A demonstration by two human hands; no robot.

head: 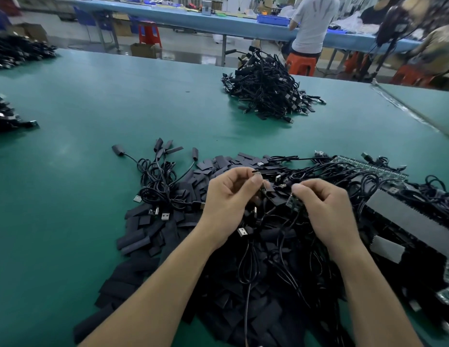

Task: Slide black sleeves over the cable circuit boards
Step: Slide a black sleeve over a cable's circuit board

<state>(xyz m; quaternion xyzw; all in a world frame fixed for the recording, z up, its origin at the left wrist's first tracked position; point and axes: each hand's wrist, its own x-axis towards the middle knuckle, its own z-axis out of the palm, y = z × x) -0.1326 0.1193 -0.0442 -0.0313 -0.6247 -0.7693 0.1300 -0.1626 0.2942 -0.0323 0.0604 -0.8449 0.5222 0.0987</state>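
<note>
The left hand point(228, 196) is curled, thumb and forefinger pinched on a small dark piece with a metal tip at about point(256, 172); it may be a plug or a sleeve end, the blur hides which. The right hand point(326, 204) is closed too, its thumb and fingers pinching a small green board point(295, 202) that hangs on a thin black cable point(276, 221). The two hands are near each other but apart, both raised just above the sleeve heap point(183, 236).

That heap of flat black sleeves spreads on the green tabletop point(80, 171) under and to the left of the hands, running down toward the near edge. Loose cables with USB plugs point(165, 216) lie on top of it. At the heap's far left side sits a bundle of finished cables point(158, 171), their ends already covered in black. To the right of the heap, a strip of joined green boards point(368, 167) lies among tangled cables. Well beyond the heap, farther across the tabletop, stands a separate cable pile point(266, 88). Past that, a person point(311, 23) in a white shirt sits on an orange stool point(300, 63) at a blue bench point(193, 18).
</note>
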